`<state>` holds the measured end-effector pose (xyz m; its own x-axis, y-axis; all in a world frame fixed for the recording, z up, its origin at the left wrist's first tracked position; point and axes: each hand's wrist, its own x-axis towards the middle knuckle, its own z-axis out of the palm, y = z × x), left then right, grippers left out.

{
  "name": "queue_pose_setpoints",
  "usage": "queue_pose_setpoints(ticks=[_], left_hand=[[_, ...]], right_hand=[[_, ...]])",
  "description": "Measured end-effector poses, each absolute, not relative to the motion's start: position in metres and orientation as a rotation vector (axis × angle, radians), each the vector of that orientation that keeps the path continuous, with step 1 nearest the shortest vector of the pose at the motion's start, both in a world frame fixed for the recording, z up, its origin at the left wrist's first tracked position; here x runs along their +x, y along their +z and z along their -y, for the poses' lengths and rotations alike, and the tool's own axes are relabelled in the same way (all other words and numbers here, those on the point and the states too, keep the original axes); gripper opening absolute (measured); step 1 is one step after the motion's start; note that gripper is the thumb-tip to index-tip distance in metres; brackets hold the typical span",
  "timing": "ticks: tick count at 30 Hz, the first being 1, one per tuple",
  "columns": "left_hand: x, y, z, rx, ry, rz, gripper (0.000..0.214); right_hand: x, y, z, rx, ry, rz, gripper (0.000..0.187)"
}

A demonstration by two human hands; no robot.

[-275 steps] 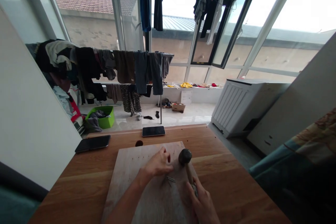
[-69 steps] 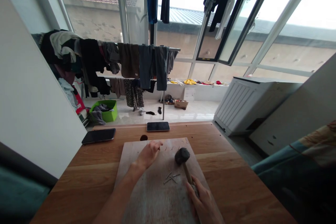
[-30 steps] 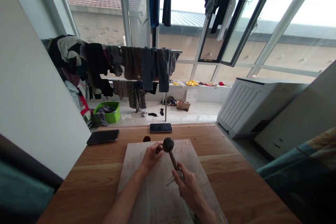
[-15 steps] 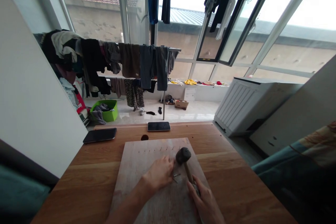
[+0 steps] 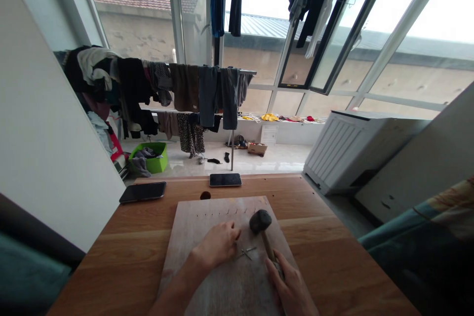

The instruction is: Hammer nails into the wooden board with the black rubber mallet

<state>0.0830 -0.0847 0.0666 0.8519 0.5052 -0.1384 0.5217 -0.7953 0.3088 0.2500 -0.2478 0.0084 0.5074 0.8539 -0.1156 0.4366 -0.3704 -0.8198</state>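
Note:
A mallet (image 5: 260, 221) with a dark head and wooden handle is gripped in my right hand (image 5: 288, 280), its head above the right side of a pale wooden board (image 5: 229, 286). My left hand (image 5: 219, 243) hovers over or rests on the board's middle, fingers curled together; whatever they hold is hidden. Just right of those fingers lie a few loose nails (image 5: 247, 253), crossing one another. Along the board's far edge runs a row of nails (image 5: 237, 211): those at the right stand up, while small dark dots mark the left part.
The board lies on a wooden table (image 5: 126, 256). Beyond it are two phones (image 5: 225, 179) (image 5: 142, 192) and a round hole (image 5: 205, 195) in the tabletop. Past the table stand a laundry rack (image 5: 244, 72), a green basket (image 5: 159, 163) and a white cabinet (image 5: 333, 148).
My left hand has drawn back slightly to the left, away from the mallet head, uncovering more of the loose nails. My right hand keeps the mallet in nearly the same place.

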Motion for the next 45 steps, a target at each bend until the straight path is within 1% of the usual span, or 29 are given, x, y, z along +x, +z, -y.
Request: queue_pose_setpoints(ticks=[2, 5, 8, 11, 14, 17, 22, 25, 29, 35, 38, 41, 45], left_hand=[[0.08, 0.067, 0.085, 2.689, -0.059, -0.739, 0.02], [0.082, 0.065, 0.09, 2.709, -0.054, -0.743, 0.019], [0.091, 0.063, 0.098, 2.722, -0.107, -0.831, 0.027], [0.096, 0.065, 0.104, 2.746, -0.199, -0.875, 0.036], [0.089, 0.063, 0.107, 2.768, -0.156, -0.855, 0.037], [0.07, 0.052, 0.104, 2.608, 0.104, -0.876, 0.029], [0.051, 0.032, 0.071, 2.158, 0.764, -0.872, 0.016], [0.055, 0.028, 0.043, 1.965, 0.969, -0.957, 0.013], [0.06, 0.022, 0.023, 1.923, 0.937, -0.982, 0.017], [0.059, 0.007, 0.025, 1.978, 0.928, -0.979, 0.015], [0.06, 0.006, 0.025, 1.996, 0.914, -1.0, 0.016], [0.06, 0.007, 0.024, 2.02, 0.879, -1.063, 0.018], [0.061, 0.008, 0.024, 2.044, 0.834, -1.077, 0.017]], right_hand=[[0.25, 0.01, 0.247, -1.978, 0.708, 1.067, 0.07], [0.251, 0.011, 0.247, -1.988, 0.736, 1.081, 0.075], [0.253, 0.006, 0.247, -2.008, 0.762, 1.106, 0.078], [0.256, -0.004, 0.248, -2.018, 0.705, 1.108, 0.074], [0.258, -0.014, 0.249, -2.023, 0.66, 1.1, 0.068], [0.258, -0.019, 0.25, -1.998, 0.669, 1.106, 0.063], [0.26, -0.015, 0.25, -2.024, 0.652, 1.128, 0.058], [0.259, -0.01, 0.251, -2.053, 0.598, 1.089, 0.056], [0.255, -0.005, 0.252, -2.097, 0.596, 1.031, 0.056], [0.253, 0.0, 0.252, -2.064, 0.625, 1.068, 0.058], [0.253, 0.0, 0.252, -2.094, 0.655, 1.095, 0.056], [0.252, 0.001, 0.253, -2.114, 0.695, 1.095, 0.058], [0.251, 0.004, 0.253, -2.052, 0.649, 1.033, 0.059]])
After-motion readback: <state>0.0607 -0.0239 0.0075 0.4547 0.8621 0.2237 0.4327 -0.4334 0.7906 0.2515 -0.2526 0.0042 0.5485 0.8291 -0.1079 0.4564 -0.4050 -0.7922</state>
